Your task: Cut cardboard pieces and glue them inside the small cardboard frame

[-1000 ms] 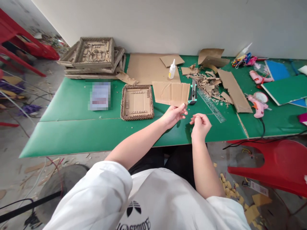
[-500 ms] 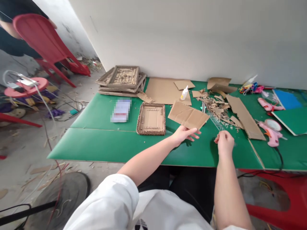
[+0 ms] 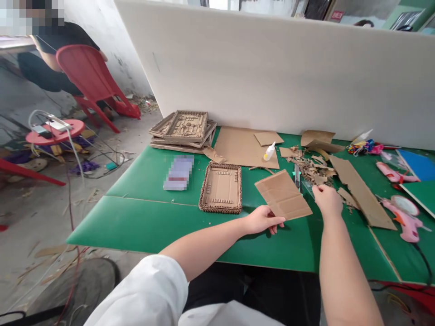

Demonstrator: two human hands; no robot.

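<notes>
My left hand (image 3: pixel 263 220) grips a piece of brown cardboard (image 3: pixel 283 195) by its near edge, thumb on top, holding it tilted above the table. My right hand (image 3: pixel 328 202) is closed in a pinch on a clear plastic ruler (image 3: pixel 308 188), most of it hidden by the fingers. Just beyond the ruler lies a utility knife (image 3: pixel 297 177). To the left of my left hand, a cardboard tray (image 3: pixel 220 186) with a ridged corrugated rim lies flat. A white glue bottle (image 3: pixel 269 151) stands behind the held piece.
Stacked cardboard frames (image 3: pixel 185 129) sit at the back left, near a blurred pale packet (image 3: pixel 179 173). Cardboard scraps (image 3: pixel 314 165) and a long strip (image 3: pixel 362 192) lie right. Pink glue guns (image 3: pixel 406 222) are farther right. A white partition (image 3: pixel 265 72) stands behind the table.
The cardboard in my left hand has turned and tilted, its face now more toward me. My right hand has moved forward along the ruler toward the scraps. The head view has tilted upward.
</notes>
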